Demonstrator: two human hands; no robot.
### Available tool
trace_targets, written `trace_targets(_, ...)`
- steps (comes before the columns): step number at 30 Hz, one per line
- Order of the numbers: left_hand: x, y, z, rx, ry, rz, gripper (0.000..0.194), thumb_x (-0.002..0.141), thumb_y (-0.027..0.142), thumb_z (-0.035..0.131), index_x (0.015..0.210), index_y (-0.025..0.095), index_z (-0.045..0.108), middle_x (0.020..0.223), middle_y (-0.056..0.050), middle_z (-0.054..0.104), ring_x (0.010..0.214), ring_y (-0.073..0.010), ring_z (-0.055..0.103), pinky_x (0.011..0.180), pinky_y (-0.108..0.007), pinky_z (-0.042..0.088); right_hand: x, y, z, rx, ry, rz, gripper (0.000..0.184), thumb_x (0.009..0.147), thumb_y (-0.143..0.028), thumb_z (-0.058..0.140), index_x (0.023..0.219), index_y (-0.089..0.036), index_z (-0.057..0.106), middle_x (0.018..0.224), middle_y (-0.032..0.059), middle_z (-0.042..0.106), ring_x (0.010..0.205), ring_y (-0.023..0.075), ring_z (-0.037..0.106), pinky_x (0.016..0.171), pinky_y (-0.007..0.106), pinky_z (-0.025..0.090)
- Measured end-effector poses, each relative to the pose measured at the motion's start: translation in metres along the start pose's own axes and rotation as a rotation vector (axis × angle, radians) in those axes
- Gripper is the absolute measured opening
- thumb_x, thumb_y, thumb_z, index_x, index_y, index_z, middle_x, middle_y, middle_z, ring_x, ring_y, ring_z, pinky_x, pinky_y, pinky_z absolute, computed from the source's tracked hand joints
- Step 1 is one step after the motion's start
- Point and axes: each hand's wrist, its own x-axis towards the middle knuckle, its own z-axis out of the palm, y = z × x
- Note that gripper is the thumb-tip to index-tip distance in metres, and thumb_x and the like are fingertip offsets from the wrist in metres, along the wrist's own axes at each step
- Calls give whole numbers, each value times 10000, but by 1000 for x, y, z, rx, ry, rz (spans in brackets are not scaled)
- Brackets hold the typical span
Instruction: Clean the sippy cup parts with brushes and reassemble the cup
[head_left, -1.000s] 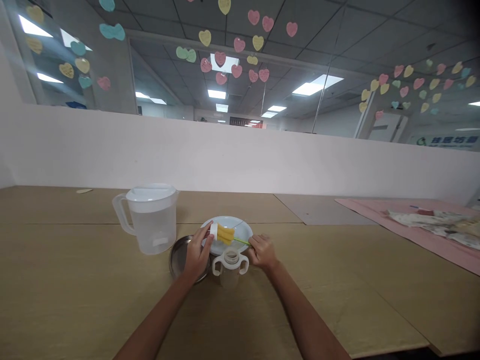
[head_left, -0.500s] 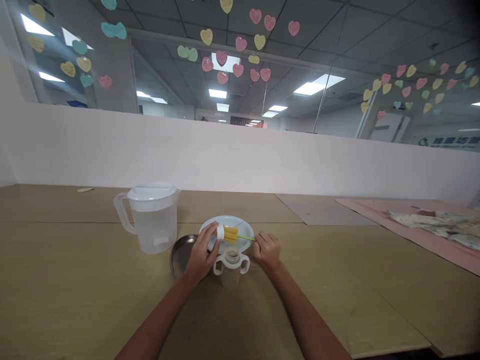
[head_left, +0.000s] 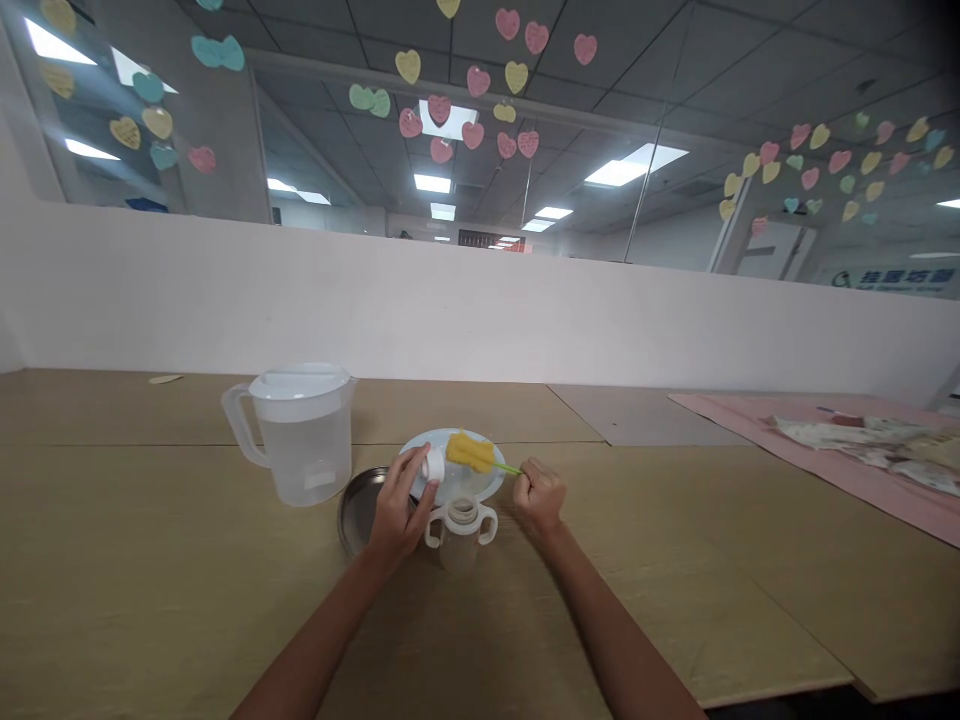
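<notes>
Between the thumb and fingers of my left hand (head_left: 401,505) is a white bottle cap (head_left: 433,465), its side turned to the right. My right hand (head_left: 540,495) is closed round the thin green handle of a yellow sponge bottle brush (head_left: 470,453). The brush head is just right of the cap, apart from it, above a white plate (head_left: 491,488). Below them an uncapped baby bottle (head_left: 460,535) with two white side handles stands upright on the table. A round metal dish (head_left: 358,510) lies partly behind my left hand.
A clear lidded plastic jug (head_left: 306,440) holding liquid stands on the wooden table (head_left: 187,590) at the left. At the far right, a pink sheet (head_left: 720,412) carries crumpled whitish material (head_left: 840,438). A low white wall (head_left: 480,320) runs behind the table.
My right hand has drawn the brush slightly right, so its sponge head, earlier in or against the cap, is now clear of it. The view has shifted slightly.
</notes>
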Motion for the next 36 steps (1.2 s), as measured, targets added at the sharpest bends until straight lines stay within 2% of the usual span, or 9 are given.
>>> trace_targets(4, -2, 2, -5, 43, 40, 11, 431, 872, 386, 376, 1240, 200, 500, 1136, -104, 532, 1020, -220, 544, 895, -333, 447, 1, 2, 1, 14, 14, 108, 223, 686, -81, 340, 502, -177, 422, 530, 9, 442, 518, 114, 360, 517, 250, 202)
trace_targets(10, -5, 6, 1, 17, -36, 201, 457, 832, 445, 443, 1197, 187, 540, 1042, -110, 563, 955, -221, 556, 853, -333, 460, 2, 2, 2, 27, 4, 127, 206, 686, -95, 353, 508, -170, 423, 533, 3, 433, 519, 107, 346, 511, 244, 186)
trace_targets(14, -6, 15, 8, -14, -82, 259, 463, 790, 404, 544, 1192, 177, 511, 1052, -107, 596, 977, -229, 554, 889, -351, 437, 2, 2, 3, 33, -4, 156, 210, 691, -104, 350, 505, -166, 426, 537, 3, 431, 517, 103, 331, 502, 241, 172)
trace_targets(19, -5, 22, 8, -72, -117, 240, 357, 789, 350, 550, 1099, 178, 513, 1011, -91, 623, 952, -226, 563, 861, -368, 440, 2, 1, 5, 58, 44, 136, 199, 684, -114, 362, 503, -161, 431, 533, -3, 424, 510, 96, 320, 495, 241, 161)
trace_targets(23, -5, 23, 7, -89, -124, 220, 383, 795, 343, 538, 1136, 177, 491, 1035, -96, 621, 958, -227, 564, 848, -368, 443, 2, -1, 5, 79, 60, 115, 193, 683, -115, 365, 503, -164, 415, 526, -4, 413, 506, 96, 313, 494, 243, 158)
trace_targets(26, -4, 23, 6, -97, -147, 205, 383, 796, 328, 526, 1146, 177, 488, 1043, -97, 619, 954, -224, 565, 841, -361, 444, 2, -1, 5, 85, 52, 129, 186, 681, -118, 364, 508, -166, 416, 532, -3, 416, 509, 99, 308, 494, 247, 154)
trace_targets(29, -4, 24, 6, -119, -155, 197, 316, 790, 314, 526, 1075, 177, 523, 996, -88, 629, 929, -216, 572, 836, -350, 446, 4, -2, 5, 118, 40, 177, 176, 679, -127, 360, 523, -167, 431, 549, 1, 430, 519, 104, 317, 502, 252, 161)
trace_targets(32, -5, 28, 7, -173, -155, 142, 291, 781, 312, 537, 1039, 178, 531, 976, -79, 627, 918, -206, 581, 820, -324, 455, 6, -7, 3, 245, 52, 269, 163, 681, -152, 357, 558, -169, 463, 579, 5, 459, 547, 115, 351, 523, 247, 203)
trace_targets(36, -5, 34, 10, -245, -189, 33, 306, 762, 323, 560, 1032, 184, 522, 957, -70, 613, 892, -193, 583, 776, -294, 470, 5, -27, 4, 617, 63, 461, 165, 692, -218, 367, 586, -175, 486, 572, -9, 467, 562, 123, 389, 548, 237, 283)
